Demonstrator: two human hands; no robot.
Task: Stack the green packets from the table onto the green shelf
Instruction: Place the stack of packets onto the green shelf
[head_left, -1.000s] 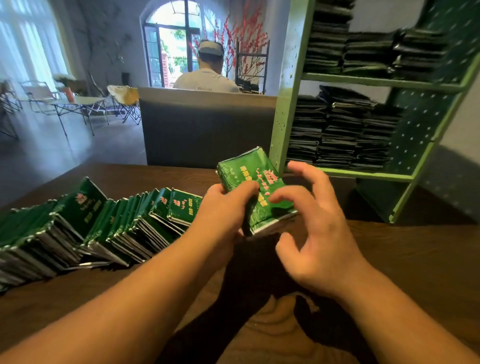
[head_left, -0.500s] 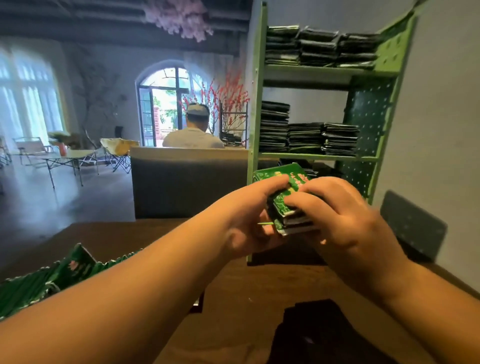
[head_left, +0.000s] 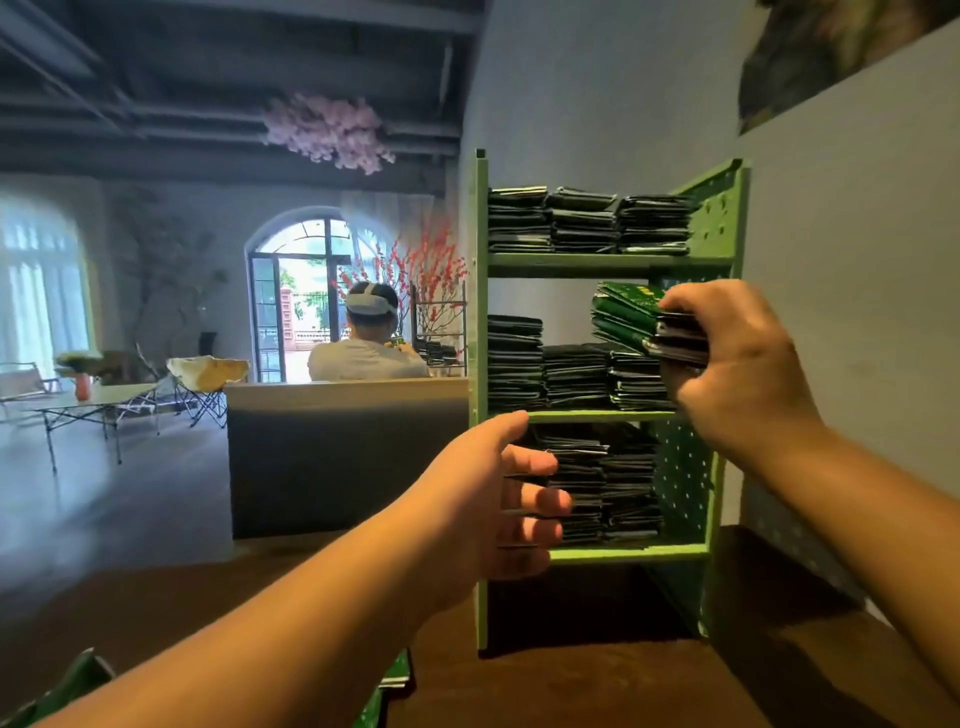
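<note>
The green shelf (head_left: 597, 265) stands on the wooden table against the wall, each level loaded with dark stacks of packets. My right hand (head_left: 737, 369) grips a small bundle of green packets (head_left: 626, 314) and holds it inside the middle level, above the right-hand stack (head_left: 636, 382). My left hand (head_left: 498, 504) hovers in front of the lowest level with fingers relaxed, holding nothing. A few green packets (head_left: 83, 675) show at the bottom left edge on the table.
The wooden table (head_left: 571, 686) runs under the shelf. A grey partition (head_left: 343, 457) stands behind it, with a person seated beyond, back turned. The wall is close on the right. Folding chairs and a table stand far left.
My right hand carried the bundle up and right into the middle shelf level. My left hand let go of it and dropped back. The view tilted upward.
</note>
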